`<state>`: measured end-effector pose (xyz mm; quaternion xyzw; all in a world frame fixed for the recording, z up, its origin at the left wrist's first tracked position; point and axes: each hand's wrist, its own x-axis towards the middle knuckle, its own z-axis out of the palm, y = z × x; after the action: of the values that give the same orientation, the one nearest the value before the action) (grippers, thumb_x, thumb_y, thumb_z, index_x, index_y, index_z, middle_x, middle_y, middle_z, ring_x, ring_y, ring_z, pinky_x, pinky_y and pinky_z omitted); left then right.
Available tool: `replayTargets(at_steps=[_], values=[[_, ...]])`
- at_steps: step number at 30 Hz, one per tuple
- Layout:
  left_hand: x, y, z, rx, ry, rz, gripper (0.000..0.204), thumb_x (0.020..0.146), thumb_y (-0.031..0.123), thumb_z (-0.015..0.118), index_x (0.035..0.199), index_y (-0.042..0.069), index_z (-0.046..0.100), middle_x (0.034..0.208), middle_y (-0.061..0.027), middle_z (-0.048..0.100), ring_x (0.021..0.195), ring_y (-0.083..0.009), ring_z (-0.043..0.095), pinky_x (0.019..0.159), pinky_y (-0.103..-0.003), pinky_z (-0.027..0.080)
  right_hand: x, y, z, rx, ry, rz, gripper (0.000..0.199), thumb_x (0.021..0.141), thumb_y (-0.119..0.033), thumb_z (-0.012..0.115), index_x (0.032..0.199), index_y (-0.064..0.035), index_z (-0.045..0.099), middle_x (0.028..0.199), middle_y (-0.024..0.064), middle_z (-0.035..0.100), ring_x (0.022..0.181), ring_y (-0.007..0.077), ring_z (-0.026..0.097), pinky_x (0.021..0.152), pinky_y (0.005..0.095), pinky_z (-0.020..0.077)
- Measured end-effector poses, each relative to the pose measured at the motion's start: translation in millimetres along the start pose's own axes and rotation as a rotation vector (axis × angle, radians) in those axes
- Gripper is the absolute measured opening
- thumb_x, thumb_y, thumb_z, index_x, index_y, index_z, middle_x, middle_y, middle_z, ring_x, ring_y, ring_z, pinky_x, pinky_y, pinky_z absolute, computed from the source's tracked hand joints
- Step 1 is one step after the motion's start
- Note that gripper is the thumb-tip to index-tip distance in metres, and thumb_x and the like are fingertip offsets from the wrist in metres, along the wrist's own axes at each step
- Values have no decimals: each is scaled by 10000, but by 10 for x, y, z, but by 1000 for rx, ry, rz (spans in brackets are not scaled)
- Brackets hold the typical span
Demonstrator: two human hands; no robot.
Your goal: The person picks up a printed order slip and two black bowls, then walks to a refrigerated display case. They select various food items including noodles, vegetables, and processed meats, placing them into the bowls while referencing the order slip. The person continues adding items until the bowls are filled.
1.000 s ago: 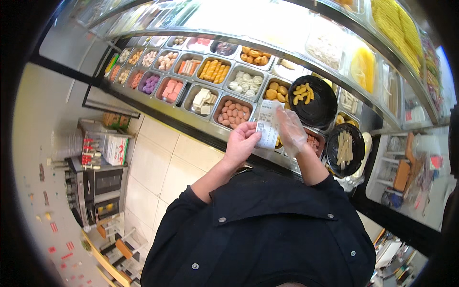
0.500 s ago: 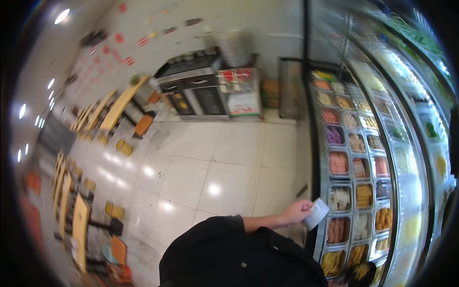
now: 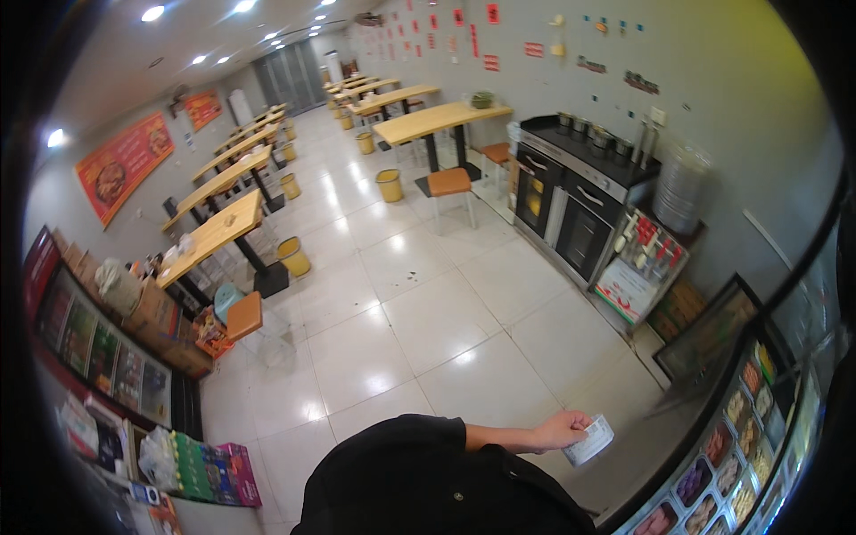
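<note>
My left hand (image 3: 563,430) reaches out from a black short sleeve at the lower middle. Its fingers are closed on a small white paper slip (image 3: 589,441) with faint print, pinched near its upper left corner. The slip is held above the floor, left of the display case's dark edge. In that display case (image 3: 615,522), at lower right, several metal trays of food (image 3: 716,443) stand in rows. My right hand does not show.
A black-topped cabinet (image 3: 584,147) holding metal pots stands by the right wall. Wooden tables (image 3: 446,121), stools (image 3: 448,182) and yellow bins (image 3: 390,185) line both sides of the tiled floor. A drinks fridge (image 3: 102,348) and stacked boxes (image 3: 165,312) are at left.
My view has swung left, away from the display case and toward the dining room. The slip stays in my left hand. A dark shape over the trays at lower right has left view.
</note>
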<state>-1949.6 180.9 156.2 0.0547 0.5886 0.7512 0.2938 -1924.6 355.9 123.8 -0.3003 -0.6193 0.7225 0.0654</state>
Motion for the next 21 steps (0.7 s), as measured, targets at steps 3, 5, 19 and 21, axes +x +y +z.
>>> replayTargets(at_steps=[3, 5, 19, 21], values=[[240, 102, -156, 55, 63, 18, 267, 815, 58, 533, 1080, 28, 541, 896, -54, 613, 786, -113, 580, 653, -264, 479, 413, -116, 352, -27, -135, 7, 449, 825, -212, 586, 1174, -32, 368, 1074, 123, 495, 922, 244, 510, 690, 322, 473], [484, 166, -195, 50, 136, 50, 260, 815, 66, 537, 1073, 32, 543, 885, -45, 609, 773, -107, 573, 632, -258, 473, 701, -195, 541, -44, -212, 14, 436, 823, -218, 587, 1157, -34, 378, 1056, 119, 497, 905, 240, 510, 680, 320, 470], [2484, 1024, -60, 6, 323, 113, 238, 798, 32, 547, 1036, 21, 550, 863, -44, 609, 778, -112, 572, 676, -279, 474, 3062, -1172, 723, -85, -331, 12, 348, 808, -259, 597, 1042, -49, 449, 929, 95, 516, 785, 212, 516, 612, 306, 451], [2674, 1053, -111, 23, 318, 94, 233, 798, 30, 549, 1031, 20, 551, 872, -45, 608, 787, -112, 572, 681, -275, 472, 3377, -1249, 653, -77, -271, 15, 337, 806, -265, 598, 1026, -51, 459, 911, 91, 519, 768, 208, 517, 602, 304, 448]])
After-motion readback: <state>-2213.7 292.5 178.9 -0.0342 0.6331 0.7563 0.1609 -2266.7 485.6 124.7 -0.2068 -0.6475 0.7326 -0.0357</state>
